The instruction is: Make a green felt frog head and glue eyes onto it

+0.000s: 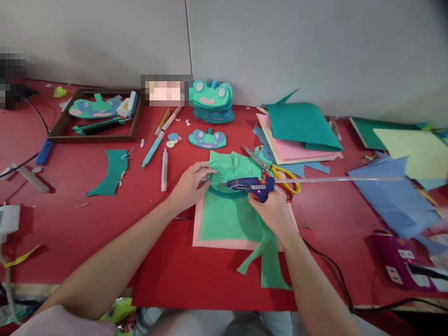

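Observation:
A blue hot glue gun (pixel 241 184) with a small red light is gripped in my right hand (pixel 275 210). Its nozzle points left, just over a rounded green felt piece (pixel 241 165), and a long clear glue stick (pixel 336 179) juts from its back. My left hand (pixel 192 184) has its fingers closed at the left edge of that felt piece. Beneath lie a larger light-green felt sheet (pixel 227 219) and a pink sheet (pixel 224 244). Yellow-handled scissors (pixel 259 160) rest open just behind the glue gun.
Frog-face felt pieces (pixel 212 95) are stacked at the back, with a single one (pixel 207 139) in front. A brown tray (pixel 94 138), pens (pixel 153 149), folded felt sheets (pixel 301 126) and blue felt (pixel 392 191) surround the work. A black cable (pixel 332 263) runs toward a purple box (pixel 399 261).

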`<act>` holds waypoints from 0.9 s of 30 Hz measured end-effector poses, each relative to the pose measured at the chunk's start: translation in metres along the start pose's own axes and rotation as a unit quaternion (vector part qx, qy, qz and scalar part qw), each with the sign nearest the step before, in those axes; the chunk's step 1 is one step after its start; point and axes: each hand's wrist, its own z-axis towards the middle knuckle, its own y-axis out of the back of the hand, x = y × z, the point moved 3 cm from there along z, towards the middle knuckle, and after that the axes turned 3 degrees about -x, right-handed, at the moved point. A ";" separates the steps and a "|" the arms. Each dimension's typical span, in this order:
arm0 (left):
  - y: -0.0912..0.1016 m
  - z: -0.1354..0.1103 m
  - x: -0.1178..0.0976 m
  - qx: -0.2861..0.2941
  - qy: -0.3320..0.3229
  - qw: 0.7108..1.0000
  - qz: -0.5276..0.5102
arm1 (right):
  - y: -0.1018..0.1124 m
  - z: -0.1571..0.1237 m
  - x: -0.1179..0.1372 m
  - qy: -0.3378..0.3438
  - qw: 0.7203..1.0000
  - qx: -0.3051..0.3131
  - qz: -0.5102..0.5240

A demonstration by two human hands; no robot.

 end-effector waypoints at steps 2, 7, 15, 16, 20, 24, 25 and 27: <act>-0.001 0.000 0.002 0.000 -0.002 1.000 0.001 | 0.000 0.000 0.003 0.001 1.000 0.009 0.024; -0.003 0.000 0.005 -0.007 -0.018 1.000 0.011 | -0.003 -0.003 0.006 0.000 0.996 0.039 0.084; -0.002 0.001 0.003 -0.008 -0.021 1.000 0.013 | -0.009 -0.005 0.009 0.024 0.995 0.048 0.083; -0.002 0.001 0.003 -0.009 -0.021 1.000 0.014 | -0.009 -0.005 0.010 0.027 0.995 0.050 0.081; -0.003 0.001 0.003 -0.009 -0.018 1.000 0.014 | -0.010 -0.004 0.010 0.036 0.995 0.052 0.073; -0.003 0.001 0.003 -0.010 -0.016 1.000 0.014 | -0.010 -0.005 0.009 0.028 0.997 0.047 0.062; -0.003 0.001 0.003 -0.011 -0.016 1.000 0.014 | -0.010 -0.005 0.009 0.027 0.997 0.043 0.058; -0.002 0.001 0.003 -0.012 -0.017 1.000 0.013 | -0.008 -0.005 0.010 0.027 0.998 0.033 0.051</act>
